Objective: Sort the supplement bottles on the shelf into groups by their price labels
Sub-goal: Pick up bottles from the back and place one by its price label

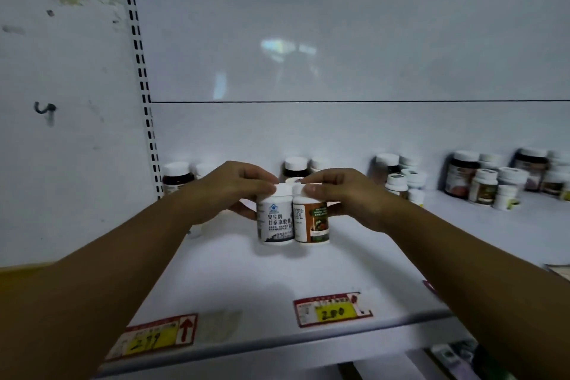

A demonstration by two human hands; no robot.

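Two small bottles stand side by side in the middle of the white shelf (277,274). My left hand (228,191) grips the white bottle with blue print (274,222) around its cap and side. My right hand (342,197) grips the bottle with the orange-and-green label (313,224) the same way. The two bottles touch each other. On the shelf's front lie a price label reading 299 (154,338) at the left and one reading 280 (333,310) at the right.
Dark bottles with white caps stand along the back wall at the left (176,177) and centre (295,167). A cluster of several bottles (401,179) and a larger group (493,182) fill the back right. A slotted shelf upright (140,71) runs up the left.
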